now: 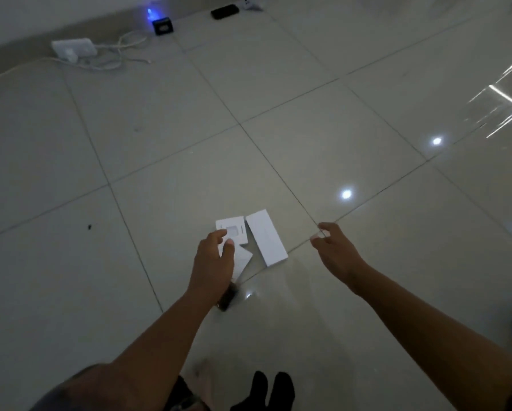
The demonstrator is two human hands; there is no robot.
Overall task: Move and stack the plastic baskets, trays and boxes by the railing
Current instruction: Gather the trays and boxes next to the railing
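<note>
Both arms reach down toward a small cluster of white boxes lying flat on the glossy tiled floor (160, 120). The left hand (216, 256) hovers over the square box (234, 229), fingers loosely curled and spread, gripping nothing; whether the fingertips touch the cardboard I cannot tell. The right hand (335, 250) hangs apart to the right of the long box (266, 237), thumb and forefinger nearly meeting but with nothing visible between them. A third white piece (244, 259), flat and angled, pokes out just beneath the left hand, and a dark object (226, 298) lies half hidden under the left wrist. No railing, basket or tray is in view. To gather these well, I judge it best to slide the 2 larger boxes together, square their edges, and pinch them from the long sides, since smooth matte cardboard on polished tile will likely skate away if pushed from above. The boxes look light, thin and sharp-cornered, so the longer one probably belongs at the bottom of any stack. Far off by the wall sit a white power strip (74, 48) with tangled cables and a small black cube (163, 26) glowing blue.
</note>
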